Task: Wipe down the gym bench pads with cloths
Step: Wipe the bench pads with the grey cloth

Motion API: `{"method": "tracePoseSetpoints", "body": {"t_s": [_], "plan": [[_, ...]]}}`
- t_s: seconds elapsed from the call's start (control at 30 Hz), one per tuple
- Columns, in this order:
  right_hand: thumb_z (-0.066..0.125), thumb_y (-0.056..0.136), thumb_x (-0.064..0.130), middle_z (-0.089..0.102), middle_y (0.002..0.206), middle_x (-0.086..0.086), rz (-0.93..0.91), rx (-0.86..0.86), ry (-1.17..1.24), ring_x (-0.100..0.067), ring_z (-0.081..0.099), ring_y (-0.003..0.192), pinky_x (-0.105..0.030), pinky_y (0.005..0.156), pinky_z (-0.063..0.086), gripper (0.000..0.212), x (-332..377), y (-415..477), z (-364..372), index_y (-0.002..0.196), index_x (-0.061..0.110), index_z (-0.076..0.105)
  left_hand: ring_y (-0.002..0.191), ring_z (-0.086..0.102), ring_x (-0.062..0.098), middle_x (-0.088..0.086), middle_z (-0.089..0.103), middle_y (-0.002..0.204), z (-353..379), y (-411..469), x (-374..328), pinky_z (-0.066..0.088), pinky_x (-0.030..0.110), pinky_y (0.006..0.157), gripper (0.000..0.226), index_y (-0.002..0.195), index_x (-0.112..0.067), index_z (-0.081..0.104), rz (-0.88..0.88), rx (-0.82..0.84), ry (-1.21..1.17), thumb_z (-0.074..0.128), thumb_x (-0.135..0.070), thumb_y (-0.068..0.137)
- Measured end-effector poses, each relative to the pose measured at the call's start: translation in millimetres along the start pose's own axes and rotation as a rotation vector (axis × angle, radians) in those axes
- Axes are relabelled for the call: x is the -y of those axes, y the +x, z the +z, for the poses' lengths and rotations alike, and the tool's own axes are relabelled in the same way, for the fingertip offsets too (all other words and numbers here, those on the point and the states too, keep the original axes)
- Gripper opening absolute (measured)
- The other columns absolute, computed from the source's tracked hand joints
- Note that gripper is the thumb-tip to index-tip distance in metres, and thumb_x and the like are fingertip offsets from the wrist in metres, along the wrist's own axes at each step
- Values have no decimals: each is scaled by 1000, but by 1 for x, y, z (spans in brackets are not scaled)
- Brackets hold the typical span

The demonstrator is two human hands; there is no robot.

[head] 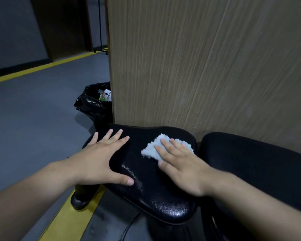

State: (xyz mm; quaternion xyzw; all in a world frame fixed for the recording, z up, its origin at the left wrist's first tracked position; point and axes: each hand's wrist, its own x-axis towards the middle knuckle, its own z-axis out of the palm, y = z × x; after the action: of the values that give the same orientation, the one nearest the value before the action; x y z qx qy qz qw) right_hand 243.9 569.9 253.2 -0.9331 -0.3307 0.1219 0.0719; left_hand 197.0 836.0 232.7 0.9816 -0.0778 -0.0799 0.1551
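Observation:
A black padded bench seat [146, 186] fills the lower middle of the head view, its near part cracked and shiny. A second black pad [254, 164] lies to its right across a narrow gap. My left hand [101, 159] rests flat on the seat's left edge with fingers spread and straight. My right hand [179, 164] presses a pale blue fluffy cloth [153, 150] flat onto the far right part of the seat, fingers straight on top of it. Most of the cloth shows beyond my fingertips.
A wood-grain panel [207, 66] stands directly behind the pads. A bin lined with a black bag [92, 103] holding rubbish sits at the panel's left corner. Grey floor [33, 110] with yellow lines [69, 218] spreads left; a black bench foot [80, 199] stands on one line.

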Motion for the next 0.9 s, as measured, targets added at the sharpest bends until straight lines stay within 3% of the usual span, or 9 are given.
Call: {"method": "tracePoseSetpoints", "body": {"t_s": [0.27,0.43,0.6,0.63,0.67,0.73,0.77,0.8,0.9], "plan": [[22,103,48,-8,166,6,9,-13,-12,-11,-17,150,-37,122,-11,62,-3,79,0,158,28,2,144,-31,1,-15,-23,161,-2,-5,21,-18,27,116,138,158,-32,-10,-30,-31,-6,61,-92,57],[22,102,33,-9,164,9,-120,-7,81,-4,-18,148,-27,120,-14,58,7,27,2,158,28,7,146,-27,3,-12,-21,163,0,-4,22,-14,24,117,142,159,-27,-10,-23,-32,-17,57,-95,55],[20,73,14,-19,161,16,-215,53,18,4,-25,144,-19,118,-12,88,23,-62,15,157,33,0,147,-25,6,-8,-20,163,0,-7,20,-14,26,118,139,160,-23,-7,-24,-29,-7,56,-93,57],[22,67,9,-13,162,14,-239,15,-49,4,-17,146,-17,120,-2,95,24,-74,20,157,34,4,147,-25,7,-8,-20,164,1,-8,20,-14,27,118,139,160,-22,-6,-25,-31,-11,56,-93,57],[28,61,4,3,164,11,-276,-68,-152,2,3,149,-14,117,17,101,23,-83,26,156,33,17,148,-25,7,-7,-20,164,1,-8,20,-14,27,118,139,160,-22,-5,-26,-34,-13,54,-93,56],[42,44,-2,45,151,5,-268,-138,-247,-6,48,132,-9,81,53,104,16,-94,30,144,29,50,147,-25,7,-6,-20,164,2,-11,18,-13,27,119,140,160,-21,-5,-30,-35,-14,52,-95,56],[47,40,-4,53,145,5,-272,-147,-266,-7,56,125,-11,66,56,105,8,-96,30,139,28,56,148,-25,8,-5,-20,164,2,-12,17,-13,27,119,139,160,-21,-5,-33,-35,-12,51,-94,56],[55,41,-5,53,144,7,-310,-144,-264,-5,56,123,-13,65,57,104,-1,-96,26,140,30,55,148,-25,8,-5,-20,164,3,-14,16,-13,27,119,137,160,-20,-5,-37,-39,-11,51,-93,57],[76,69,13,47,143,28,-454,-75,-138,10,44,129,-11,99,44,80,-24,-86,1,141,38,51,146,-25,7,-4,-19,165,4,-19,16,-12,24,116,134,160,-18,-5,-34,-50,-5,49,-90,61]]}}
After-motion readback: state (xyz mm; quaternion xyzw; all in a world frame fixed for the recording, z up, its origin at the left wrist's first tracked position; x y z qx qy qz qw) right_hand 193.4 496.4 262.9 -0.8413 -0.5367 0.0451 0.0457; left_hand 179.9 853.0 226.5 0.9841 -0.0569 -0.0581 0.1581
